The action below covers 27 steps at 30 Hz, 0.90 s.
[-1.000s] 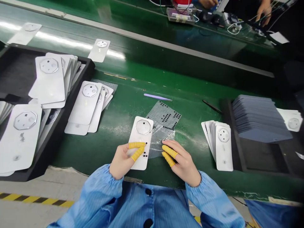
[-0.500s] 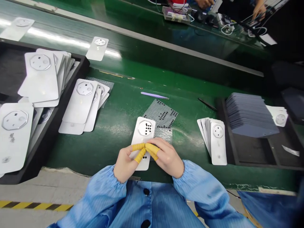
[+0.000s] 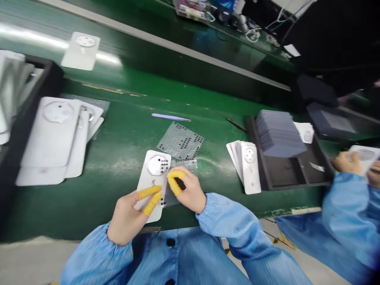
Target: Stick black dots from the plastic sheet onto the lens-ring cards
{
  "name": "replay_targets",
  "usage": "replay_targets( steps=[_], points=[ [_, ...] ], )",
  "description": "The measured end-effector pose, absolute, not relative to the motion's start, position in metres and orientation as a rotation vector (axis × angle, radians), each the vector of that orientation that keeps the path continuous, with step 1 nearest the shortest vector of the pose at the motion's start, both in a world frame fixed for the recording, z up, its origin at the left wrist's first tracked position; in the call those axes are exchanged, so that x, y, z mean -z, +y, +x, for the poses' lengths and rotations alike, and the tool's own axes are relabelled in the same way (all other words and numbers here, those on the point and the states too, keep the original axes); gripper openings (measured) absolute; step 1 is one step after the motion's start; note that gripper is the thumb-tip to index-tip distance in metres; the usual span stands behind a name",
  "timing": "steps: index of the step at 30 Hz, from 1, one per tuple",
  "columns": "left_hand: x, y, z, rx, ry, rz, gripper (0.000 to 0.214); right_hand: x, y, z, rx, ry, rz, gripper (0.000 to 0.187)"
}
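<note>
A white rounded panel (image 3: 145, 178) with a ring-shaped window lies tilted on the green bench before me. Small black dots sit in rows over the right part of its window, and a few more show near its lower right edge. My left hand (image 3: 130, 211), with yellow finger cots on thumb and forefinger, rests on the panel, those two tips slightly apart. At the panel's right edge my right hand (image 3: 188, 190) has its yellow-covered fingers curled together in a pinch; anything between them is too small to make out. Behind it lies a clear sheet (image 3: 181, 140) with black dots.
Purple tweezers (image 3: 170, 117) and a black tool (image 3: 236, 124) lie farther back. White panels (image 3: 50, 134) are stacked left; narrower-looking ones (image 3: 249, 170) fan out right. A black tray (image 3: 285, 176) holds grey panels (image 3: 279, 132). At far right, a co-worker's hand (image 3: 347, 162) holds a white panel.
My hands have moved apart from where their fingertips met over the panel. The view has swung to the right, bringing a co-worker's hands and sleeve in.
</note>
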State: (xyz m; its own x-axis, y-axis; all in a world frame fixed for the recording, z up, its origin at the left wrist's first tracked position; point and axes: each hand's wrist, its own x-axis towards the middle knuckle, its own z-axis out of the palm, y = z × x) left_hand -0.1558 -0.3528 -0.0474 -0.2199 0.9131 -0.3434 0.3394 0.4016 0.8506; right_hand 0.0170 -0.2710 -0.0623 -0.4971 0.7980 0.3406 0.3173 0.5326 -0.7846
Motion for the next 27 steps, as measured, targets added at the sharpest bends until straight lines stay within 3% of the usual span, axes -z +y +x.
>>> replay_targets(
  steps=[3,6,8,15,21,27],
  points=[
    [0.029,-0.365,-0.173,-0.884,1.784,0.940,0.046,0.064,-0.270,0.022,-0.887,-2.073,-0.801,0.019],
    [0.010,-0.376,-0.173,-1.085,1.765,0.651,0.087,0.058,-0.269,0.024,-0.808,-2.079,-0.756,0.027],
    [0.003,-0.377,-0.161,-1.127,1.642,0.554,0.100,0.046,-0.270,0.023,-0.668,-2.041,-0.770,0.033],
    [0.007,-0.366,-0.111,-1.172,1.361,0.767,0.056,0.012,-0.280,0.022,-0.437,-2.108,-0.793,0.042],
    [0.004,-0.364,-0.103,-1.347,1.387,0.816,0.056,0.010,-0.289,0.025,-0.320,-2.247,-0.723,0.029],
    [0.009,-0.368,-0.100,-1.372,1.415,0.878,0.061,0.012,-0.292,0.023,-0.341,-2.225,-0.710,0.036]
  ],
)
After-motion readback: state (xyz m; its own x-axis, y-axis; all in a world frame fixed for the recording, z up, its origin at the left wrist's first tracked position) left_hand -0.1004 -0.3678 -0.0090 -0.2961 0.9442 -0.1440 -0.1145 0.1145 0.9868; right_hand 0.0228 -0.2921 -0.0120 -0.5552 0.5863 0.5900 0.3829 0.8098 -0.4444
